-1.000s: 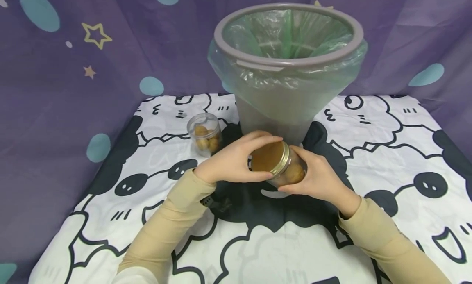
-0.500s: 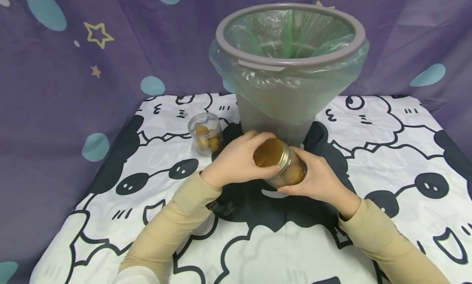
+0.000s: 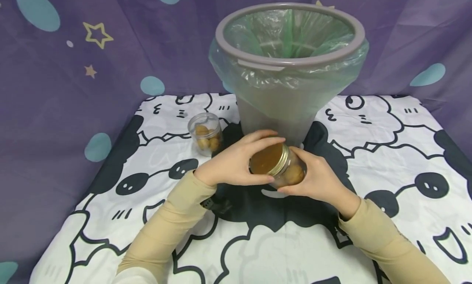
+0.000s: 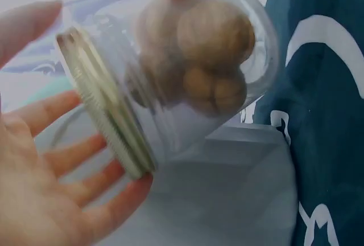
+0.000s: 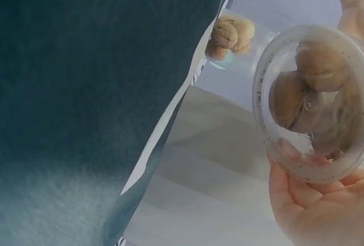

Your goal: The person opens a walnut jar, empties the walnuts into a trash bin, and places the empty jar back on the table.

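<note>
Gold-rimmed, the lid (image 3: 266, 159) sits on the clear jar (image 3: 295, 163) between my hands in the head view. I have the jar tilted, its lid toward my left, in front of the bin (image 3: 289, 62) and over the dark patch of the patterned cloth (image 3: 258, 251); whether its base touches the cloth, I cannot tell. My left hand (image 3: 236, 161) spans the lid, thumb and fingers wide apart at opposite sides of the rim. My right hand (image 3: 317, 177) grips the jar's body, fingers on the far side and thumb on the near side. Off to my left stands the second jar (image 3: 207, 151), upright, with walnuts (image 3: 207, 141) inside. A green bag (image 3: 287, 99) lines the bin and folds over its rim, and a purple curtain (image 3: 48, 124) hangs behind.

From the left wrist, my left fingers are spread and nearly straight, tips against the ribbed edge of the lid, while the thumb is well apart from them. Walnuts show through the jar's wall, gathered toward its base.

From the right wrist, the base of the jar faces me, with walnuts behind it. My right fingers curl round the wall, and the second jar shows beyond, blurred.
</note>
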Available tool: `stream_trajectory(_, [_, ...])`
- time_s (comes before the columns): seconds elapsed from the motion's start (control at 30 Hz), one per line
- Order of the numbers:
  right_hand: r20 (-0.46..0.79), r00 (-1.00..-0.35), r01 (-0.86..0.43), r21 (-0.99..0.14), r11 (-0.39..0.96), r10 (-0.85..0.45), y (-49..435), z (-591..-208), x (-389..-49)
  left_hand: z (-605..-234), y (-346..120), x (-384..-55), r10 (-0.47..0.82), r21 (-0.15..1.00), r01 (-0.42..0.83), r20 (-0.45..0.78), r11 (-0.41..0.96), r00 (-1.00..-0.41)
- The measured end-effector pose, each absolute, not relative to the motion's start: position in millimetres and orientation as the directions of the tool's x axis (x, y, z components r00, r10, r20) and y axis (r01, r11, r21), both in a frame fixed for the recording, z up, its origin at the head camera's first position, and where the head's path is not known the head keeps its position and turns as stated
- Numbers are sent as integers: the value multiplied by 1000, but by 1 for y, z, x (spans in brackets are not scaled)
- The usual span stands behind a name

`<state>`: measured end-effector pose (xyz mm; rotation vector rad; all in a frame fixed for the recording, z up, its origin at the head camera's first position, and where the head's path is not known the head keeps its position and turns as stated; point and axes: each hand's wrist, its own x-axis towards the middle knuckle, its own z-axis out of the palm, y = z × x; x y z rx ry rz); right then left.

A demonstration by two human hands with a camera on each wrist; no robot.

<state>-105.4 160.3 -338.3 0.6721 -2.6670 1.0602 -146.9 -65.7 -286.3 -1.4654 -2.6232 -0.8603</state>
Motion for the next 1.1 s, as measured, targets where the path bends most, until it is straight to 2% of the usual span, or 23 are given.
stream_trajectory(0.07, [330,-879,-478,-604,638,-346,160,-338,-105,-286,-69,-149,812,464,819,298,336,-502])
stream_trajectory(0.13, [327,-877,-481,-607,632,-353,160,-338,-104,-287,-70,-150,807,467,821,313,329,-501])
stream_trajectory(0.37, [340,-875,-485,-613,624,-345,160,-340,-104,-291,-68,-148,730,493,765,323,414,-603])
stream_trajectory(0.6, [297,-899,-436,-666,605,-321,163,-340,-105,-290,-70,-147,683,613,678,290,405,-670])
stream_trajectory(0.7, [262,-918,-393,-704,591,-298,164,-340,-105,-290,-73,-148,661,689,634,297,352,-689])
stream_trajectory(0.87, [257,-929,-367,-733,572,-266,167,-339,-106,-292,-76,-150,648,798,568,327,202,-688])
stream_trajectory(1.1, [235,-941,-333,-776,536,-244,170,-336,-105,-298,-77,-151,646,866,495,338,71,-684])
